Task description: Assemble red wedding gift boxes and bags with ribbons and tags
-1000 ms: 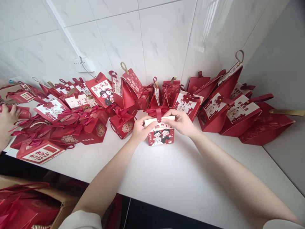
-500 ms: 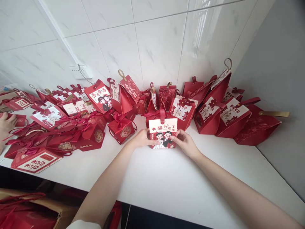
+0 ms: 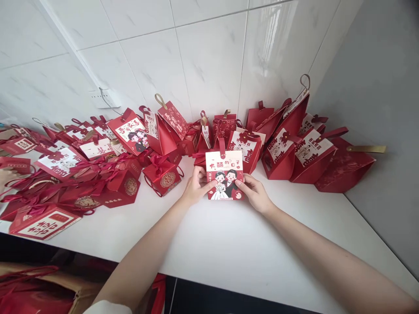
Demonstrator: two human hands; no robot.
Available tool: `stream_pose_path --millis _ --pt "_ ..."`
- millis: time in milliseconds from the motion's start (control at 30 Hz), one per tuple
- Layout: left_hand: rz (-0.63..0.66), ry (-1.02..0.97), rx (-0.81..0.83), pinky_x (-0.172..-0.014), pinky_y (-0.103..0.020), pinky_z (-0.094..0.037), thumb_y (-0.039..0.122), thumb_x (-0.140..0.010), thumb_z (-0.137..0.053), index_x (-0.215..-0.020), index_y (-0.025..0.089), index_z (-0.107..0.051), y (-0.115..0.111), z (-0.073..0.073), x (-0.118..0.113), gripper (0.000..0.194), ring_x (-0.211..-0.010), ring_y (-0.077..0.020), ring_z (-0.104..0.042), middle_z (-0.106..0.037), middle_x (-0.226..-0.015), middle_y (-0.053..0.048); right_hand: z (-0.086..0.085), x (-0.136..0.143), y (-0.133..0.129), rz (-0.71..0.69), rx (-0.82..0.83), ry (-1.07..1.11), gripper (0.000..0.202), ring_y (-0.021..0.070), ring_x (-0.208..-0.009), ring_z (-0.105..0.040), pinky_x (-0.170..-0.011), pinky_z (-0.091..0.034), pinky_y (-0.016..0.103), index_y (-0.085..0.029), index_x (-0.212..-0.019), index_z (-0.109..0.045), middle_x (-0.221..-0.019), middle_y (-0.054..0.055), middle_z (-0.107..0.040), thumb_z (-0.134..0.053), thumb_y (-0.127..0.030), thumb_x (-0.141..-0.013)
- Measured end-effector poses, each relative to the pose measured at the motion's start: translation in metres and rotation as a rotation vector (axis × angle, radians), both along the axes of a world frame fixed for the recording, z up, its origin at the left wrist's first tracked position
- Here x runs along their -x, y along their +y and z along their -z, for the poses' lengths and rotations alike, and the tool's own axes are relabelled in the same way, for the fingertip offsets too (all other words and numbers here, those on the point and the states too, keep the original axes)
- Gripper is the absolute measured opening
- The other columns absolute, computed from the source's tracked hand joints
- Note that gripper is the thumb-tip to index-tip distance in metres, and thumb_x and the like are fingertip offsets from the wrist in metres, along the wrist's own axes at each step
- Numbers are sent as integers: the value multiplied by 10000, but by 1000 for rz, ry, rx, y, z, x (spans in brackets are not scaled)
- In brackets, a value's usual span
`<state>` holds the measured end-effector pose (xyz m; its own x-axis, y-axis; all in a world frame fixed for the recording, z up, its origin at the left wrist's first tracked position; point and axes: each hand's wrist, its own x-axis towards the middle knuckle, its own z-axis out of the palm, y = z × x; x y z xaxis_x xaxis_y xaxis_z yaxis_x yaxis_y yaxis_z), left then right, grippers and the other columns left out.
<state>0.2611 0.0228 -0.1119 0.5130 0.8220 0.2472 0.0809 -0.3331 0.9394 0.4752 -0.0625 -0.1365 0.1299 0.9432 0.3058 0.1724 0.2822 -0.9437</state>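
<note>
Between my two hands is a red and white gift box [image 3: 225, 176] printed with a cartoon bridal couple and topped by a red ribbon loop. My left hand [image 3: 196, 186] grips its left side, thumb on the front and fingers behind. On the right side, my right hand [image 3: 255, 190] holds it the same way, with the thumb on the printed front. The fingers behind the box are partly hidden. Just behind it stands a red gift box with a white label [image 3: 244, 148]. To the left of my left hand sits a small red box with a bow [image 3: 162, 174].
Several red gift boxes [image 3: 122, 187] crowd the left of the white table [image 3: 262, 257]; more [image 3: 310, 155] line the right. Another person's hand [image 3: 8, 179] shows at the far left edge. Below the table is an open cardboard box [image 3: 78, 290] with red items.
The gift box has tilted so that more of its printed front faces me, still between both hands. The whole view has shifted slightly.
</note>
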Motion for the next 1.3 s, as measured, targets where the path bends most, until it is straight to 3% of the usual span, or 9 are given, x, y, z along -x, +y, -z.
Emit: stream_pose_path --millis 100,267,467,800,933,1033,1100,1200,1300 --pt "-23 2 -92 -765 -291 -503 444 -879 -592 -953 186 -485 -5 4 -7 289 -838 -156 -626 -645 -923 -32 2 -1 -1 63 53 35 386 215 -852 -595 -759 -488 318 -210 -791 -562 -907 43 -651 -483 -564 -920" --pt "33 54 -82 -946 -346 -450 460 -944 -471 -1078 169 -646 -6 2 -10 365 -1047 -210 -578 -622 -1101 -91 3 -1 1 104 69 36 391 182 -730 -535 -672 -439 285 -226 -747 -441 -765 -9 -578 -462 -571 -929" --pt "87 19 34 -992 -367 -444 459 -932 -500 -1174 193 -649 1 4 -8 389 -1111 -224 -569 -609 -1190 -97 -2 0 -1 96 37 -35 334 194 -810 -562 -724 -439 289 -229 -823 -482 -885 7 -623 -428 -529 -958" --pt "76 135 -162 -985 -357 -462 450 -950 -455 -1092 192 -685 1 -1 -3 374 -1116 -222 -579 -592 -1188 -101 1 -1 1 65 18 -29 285 208 -918 -601 -818 -490 329 -228 -903 -519 -956 34 -632 -441 -496 -961" --pt "62 242 -451 -912 -334 -497 395 -903 -561 -959 195 -708 -2 -8 3 254 -1059 -215 -617 -617 -1115 -97 9 -1 6 106 12 57 266 206 -926 -625 -772 -533 351 -236 -1054 -487 -1151 82 -608 -514 -469 -930" --pt "117 333 -792 -763 -306 -536 375 -825 -662 -856 201 -692 -9 -14 6 179 -871 -192 -669 -663 -963 -78 13 -1 9 275 -73 -12 386 246 -1083 -588 -892 -518 421 -231 -1163 -483 -1248 123 -560 -616 -440 -867" --pt "133 301 -939 -678 -283 -550 349 -806 -679 -940 213 -663 -16 -15 5 192 -783 -174 -688 -692 -928 -59 11 -2 7 348 -122 -88 353 262 -1136 -561 -984 -468 462 -225 -1130 -527 -1234 123 -568 -617 -443 -867" --pt "67 150 -902 -669 -264 -579 255 -842 -631 -1177 225 -543 -25 -15 1 348 -775 -149 -706 -704 -1024 -56 3 -1 -1 203 -163 -136 341 266 -1215 -527 -1060 -402 476 -235 -1163 -556 -1280 117 -574 -456 -486 -956" --pt "25 184 -718 -869 -338 -575 209 -854 -612 -1261 235 -485 -24 -14 -4 427 -1056 -197 -660 -627 -1211 -98 -5 3 -8 -64 -233 -198 545 293 -1371 -390 -1137 -313 488 -250 -1356 -462 -1480 115 -429 -411 -596 -939"
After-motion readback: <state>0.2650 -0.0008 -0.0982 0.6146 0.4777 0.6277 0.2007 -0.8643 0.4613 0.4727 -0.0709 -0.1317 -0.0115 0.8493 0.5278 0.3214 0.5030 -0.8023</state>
